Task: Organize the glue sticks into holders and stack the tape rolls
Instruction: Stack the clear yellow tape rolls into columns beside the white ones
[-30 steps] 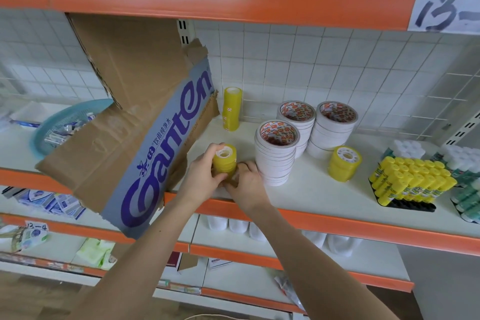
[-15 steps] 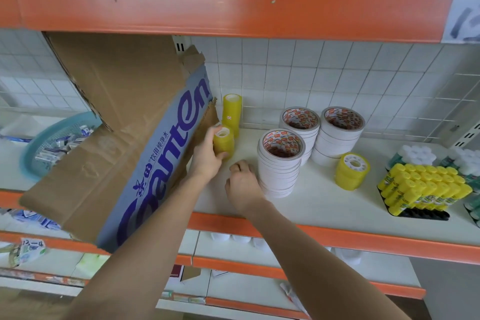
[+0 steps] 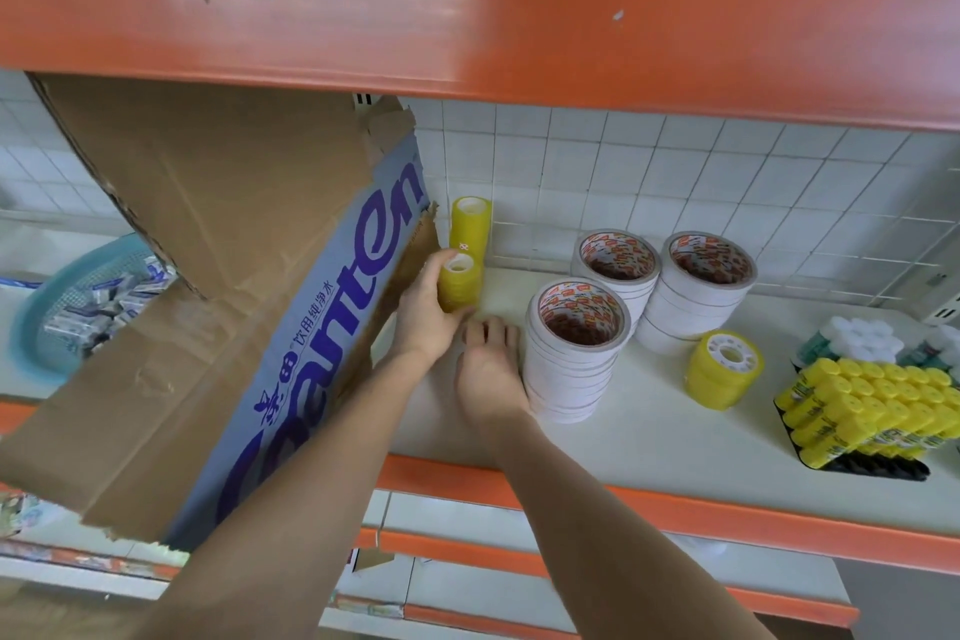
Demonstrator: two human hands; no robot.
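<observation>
Left hand [image 3: 426, 312] wrapped around a short stack of small yellow tape rolls [image 3: 458, 282], upright on the white shelf [image 3: 649, 431], just in front of a taller yellow stack [image 3: 470, 226] at the tiled back wall. Right hand [image 3: 488, 369] knuckles-up on the shelf beside it, fingers curled under, holding nothing visible, its outer edge against the front stack of white tape rolls [image 3: 574, 353]. Two more white stacks [image 3: 615, 270] [image 3: 698, 288] behind that one, close together. One wide yellow tape roll [image 3: 723, 369] tilted on edge farther right, apart from the white stacks. Yellow-capped glue sticks [image 3: 872, 411] packed in a black holder [image 3: 878, 467] at the shelf's right end, white-capped sticks [image 3: 860, 340] just behind them. Torn cardboard box [image 3: 218, 286] with purple lettering leaning at the left, touching the left hand's back. Teal basket [image 3: 36, 317] of small packets beyond the box. Orange shelf beam [image 3: 467, 10] overhead.
</observation>
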